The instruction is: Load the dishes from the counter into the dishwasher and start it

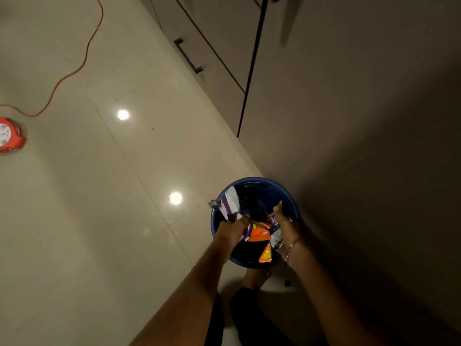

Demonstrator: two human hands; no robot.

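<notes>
No dishes or dishwasher are in view. I look down at a round blue bin (262, 183) standing on the floor by a cabinet corner. My left hand (233, 229) grips a purple-and-white wrapper (230, 203) over the bin's left side. My right hand (284, 224) holds a bunch of wrappers, among them an orange packet (260, 234) and a white-and-green one (277, 238), over the bin's right side. A bracelet sits on my right wrist. The bin's inside is dark.
Glossy beige floor tiles (99, 196) spread to the left, with two ceiling-light reflections. A red extension reel (10, 134) with an orange cable (84, 53) lies far left. Beige cabinet drawers with a dark bar handle (188, 56) stand above the bin. My bare foot (255, 277) is below the bin.
</notes>
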